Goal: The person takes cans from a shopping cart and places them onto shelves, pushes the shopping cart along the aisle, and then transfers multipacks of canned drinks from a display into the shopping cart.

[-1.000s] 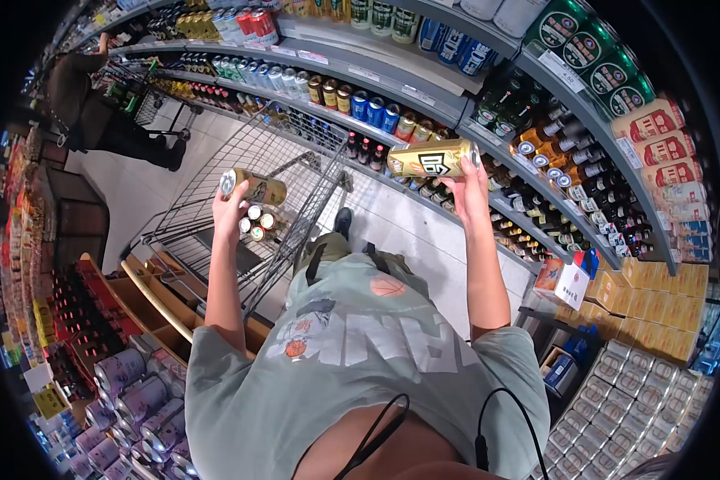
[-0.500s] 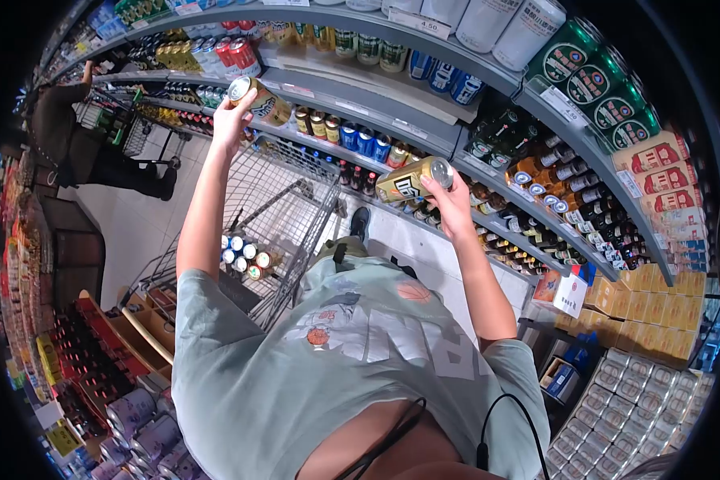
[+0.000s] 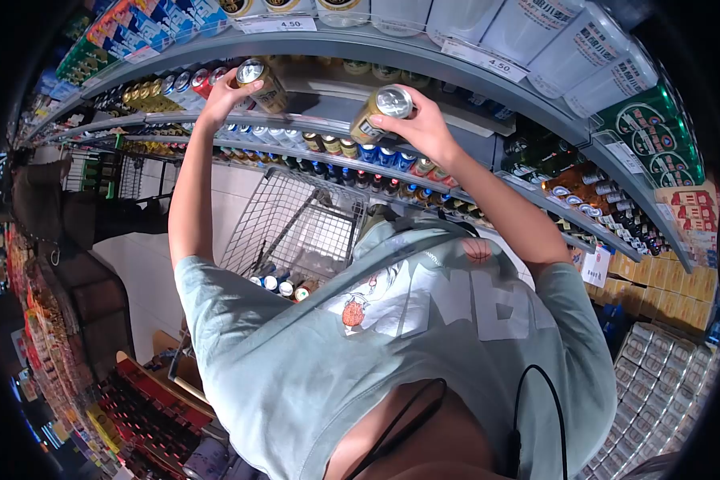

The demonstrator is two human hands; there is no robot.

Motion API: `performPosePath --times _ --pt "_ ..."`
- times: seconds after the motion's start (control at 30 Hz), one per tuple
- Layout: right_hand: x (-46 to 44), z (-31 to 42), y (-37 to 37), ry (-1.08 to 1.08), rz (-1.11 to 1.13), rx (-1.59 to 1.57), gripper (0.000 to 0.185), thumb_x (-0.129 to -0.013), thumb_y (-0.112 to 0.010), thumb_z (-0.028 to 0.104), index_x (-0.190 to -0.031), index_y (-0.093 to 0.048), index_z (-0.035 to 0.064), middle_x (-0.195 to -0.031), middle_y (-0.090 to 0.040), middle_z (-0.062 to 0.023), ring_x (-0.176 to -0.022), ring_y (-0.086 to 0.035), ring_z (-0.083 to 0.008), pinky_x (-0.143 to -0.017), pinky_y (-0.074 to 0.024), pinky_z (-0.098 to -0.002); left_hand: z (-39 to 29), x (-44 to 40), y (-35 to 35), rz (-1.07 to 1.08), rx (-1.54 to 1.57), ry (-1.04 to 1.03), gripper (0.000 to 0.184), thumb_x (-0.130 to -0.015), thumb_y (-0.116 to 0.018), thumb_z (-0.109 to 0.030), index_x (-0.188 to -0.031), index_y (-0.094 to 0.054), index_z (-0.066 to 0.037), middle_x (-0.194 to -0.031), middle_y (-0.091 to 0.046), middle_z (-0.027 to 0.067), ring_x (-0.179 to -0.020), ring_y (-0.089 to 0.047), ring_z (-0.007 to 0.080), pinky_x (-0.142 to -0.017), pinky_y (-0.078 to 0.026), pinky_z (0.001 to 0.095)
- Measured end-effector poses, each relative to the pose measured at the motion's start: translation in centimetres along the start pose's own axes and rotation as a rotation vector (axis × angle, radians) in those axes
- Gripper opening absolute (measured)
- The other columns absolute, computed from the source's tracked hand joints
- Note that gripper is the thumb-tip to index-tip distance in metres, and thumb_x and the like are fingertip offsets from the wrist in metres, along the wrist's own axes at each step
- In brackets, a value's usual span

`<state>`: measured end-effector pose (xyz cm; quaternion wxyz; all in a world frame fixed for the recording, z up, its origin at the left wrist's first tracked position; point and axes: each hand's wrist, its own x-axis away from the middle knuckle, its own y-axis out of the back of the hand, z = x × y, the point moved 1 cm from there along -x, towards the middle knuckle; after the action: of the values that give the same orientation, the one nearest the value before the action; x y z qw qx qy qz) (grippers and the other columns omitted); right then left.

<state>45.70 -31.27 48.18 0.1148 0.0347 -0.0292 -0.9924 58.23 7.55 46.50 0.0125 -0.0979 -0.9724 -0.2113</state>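
Note:
My left hand (image 3: pixel 224 99) is wrapped round a gold drink can (image 3: pixel 270 90), which tilts at the middle shelf (image 3: pixel 320 122) with its silver lid toward me. To the right, my right hand (image 3: pixel 426 128) grips a second gold can (image 3: pixel 371 114) near the same shelf, its lid also facing up toward me. A gap of shelf lies between the two cans. Whether either can rests on the shelf, I cannot tell. Below my arms stands a wire shopping cart (image 3: pixel 252 210), with several cans (image 3: pixel 286 288) inside it, partly hidden by my shirt.
An upper shelf edge (image 3: pixel 360 38) with price tags curves above my hands, bearing large white cans (image 3: pixel 528 36). Bottles (image 3: pixel 568 192) fill the shelves at right. Another person (image 3: pixel 44 200) is at the left by a second cart (image 3: pixel 136 178). Stacked cans (image 3: pixel 648 400) stand at lower right.
I have leaned in toward the shelves. My right hand has carried its can up and left to the middle shelf, turning it more upright. The left hand's can has stayed near the shelf.

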Motion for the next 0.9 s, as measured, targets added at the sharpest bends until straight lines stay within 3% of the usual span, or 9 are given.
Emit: performPosePath --times 0.1,0.17,0.27,0.37,0.43,0.47,0.6,0.73,0.9 --pt "-4.5 -0.7 -2.4 -0.049 0.027 0.080 0.059 -0.075 -0.085 0.025 -0.120 -0.058 -0.0023 -0.105 -0.068 -0.0091 -0.100 -0.063 -0.0133 -0.087 -0.0516 -0.0280 2.4 -3.1 0.8 0.041 0.011 0.051 0.072 -0.074 -0.083 -0.038 -0.130 -0.056 0.000 -0.113 -0.065 0.0058 -0.099 -0.057 0.0139 -0.088 -0.045 0.0294" --pt "-6.8 -2.0 -3.9 -0.009 0.009 0.090 0.055 -0.074 -0.085 0.032 -0.112 -0.064 -0.0017 -0.099 -0.070 -0.0088 -0.096 -0.064 -0.0140 -0.086 -0.0504 -0.0273 0.5 -3.3 0.3 0.022 -0.133 -0.087 0.074 -0.073 -0.083 -0.038 -0.129 -0.055 0.001 -0.112 -0.066 0.0073 -0.098 -0.058 0.0146 -0.088 -0.045 0.0300" --pt "-9.9 -3.2 -5.7 -0.055 -0.053 0.261 0.072 -0.071 -0.083 0.048 -0.119 -0.059 -0.0001 -0.120 -0.063 -0.0153 -0.105 -0.062 -0.0211 -0.094 -0.0463 -0.0282 0.7 -4.2 0.3 0.094 -0.233 -0.107 0.074 -0.075 -0.084 -0.032 -0.133 -0.051 0.002 -0.113 -0.067 0.0095 -0.094 -0.061 0.0153 -0.084 -0.048 0.0298" --pt "-12.2 -3.8 -7.8 -0.050 -0.131 0.291 0.081 -0.069 -0.083 0.049 -0.127 -0.054 0.0009 -0.128 -0.058 -0.0172 -0.112 -0.060 -0.0248 -0.098 -0.0446 -0.0303 0.3 -4.8 0.7 0.172 -0.293 -0.071 0.073 -0.077 -0.083 -0.026 -0.136 -0.048 -0.001 -0.111 -0.067 0.0100 -0.089 -0.062 0.0149 -0.079 -0.050 0.0293" --pt "-13.7 -4.9 -8.8 -0.138 -0.108 0.274 0.088 -0.065 -0.083 0.053 -0.128 -0.052 -0.0002 -0.125 -0.060 -0.0171 -0.114 -0.059 -0.0278 -0.100 -0.0434 -0.0322 0.0 -5.0 0.8 0.274 -0.352 0.002 0.072 -0.077 -0.083 -0.025 -0.136 -0.049 -0.003 -0.115 -0.066 0.0112 -0.097 -0.062 0.0172 -0.085 -0.049 0.0308" --pt "-14.5 -5.5 -9.3 -0.150 -0.094 0.272 0.088 -0.065 -0.083 0.053 -0.128 -0.052 -0.0006 -0.125 -0.060 -0.0174 -0.114 -0.059 -0.0281 -0.100 -0.0434 -0.0325 -0.2 -4.8 0.7 0.237 -0.434 -0.186 0.071 -0.076 -0.083 -0.024 -0.135 -0.049 -0.005 -0.122 -0.063 0.0136 -0.108 -0.060 0.0232 -0.094 -0.046 0.0341" --pt "-16.6 -7.5 -11.9 -0.132 -0.145 0.328 0.087 -0.065 -0.082 0.052 -0.127 -0.053 -0.0018 -0.124 -0.061 -0.0187 -0.114 -0.059 -0.0298 -0.100 -0.0436 -0.0336 -1.5 -4.9 1.0 0.323 -0.676 -0.300 0.080 -0.071 -0.085 -0.029 -0.137 -0.047 -0.007 -0.124 -0.061 0.0212 -0.112 -0.058 0.0336 -0.096 -0.045 0.0384" --pt "-18.0 -7.4 -13.9 -0.169 -0.062 0.301 0.100 -0.067 -0.082 0.050 -0.139 -0.039 -0.0035 -0.140 -0.047 -0.0237 -0.126 -0.049 -0.0320 -0.106 -0.0385 -0.0336 -1.0 -6.8 2.3 0.328 -0.810 -0.349 0.073 -0.069 -0.086 -0.028 -0.130 -0.053 -0.007 -0.125 -0.060 0.0173 -0.114 -0.057 0.0337 -0.096 -0.045 0.0397" --pt "-19.7 -7.9 -16.6 -0.139 -0.103 0.493 0.101 -0.066 -0.079 0.056 -0.139 -0.040 -0.0032 -0.135 -0.051 -0.0246 -0.124 -0.052 -0.0347 -0.106 -0.0393 -0.0357 -4.6 -6.3 2.6 0.250 -1.145 -0.275 0.073 -0.063 -0.088 -0.035 -0.124 -0.057 -0.009 -0.118 -0.063 0.0139 -0.107 -0.059 0.0337 -0.092 -0.046 0.0416"
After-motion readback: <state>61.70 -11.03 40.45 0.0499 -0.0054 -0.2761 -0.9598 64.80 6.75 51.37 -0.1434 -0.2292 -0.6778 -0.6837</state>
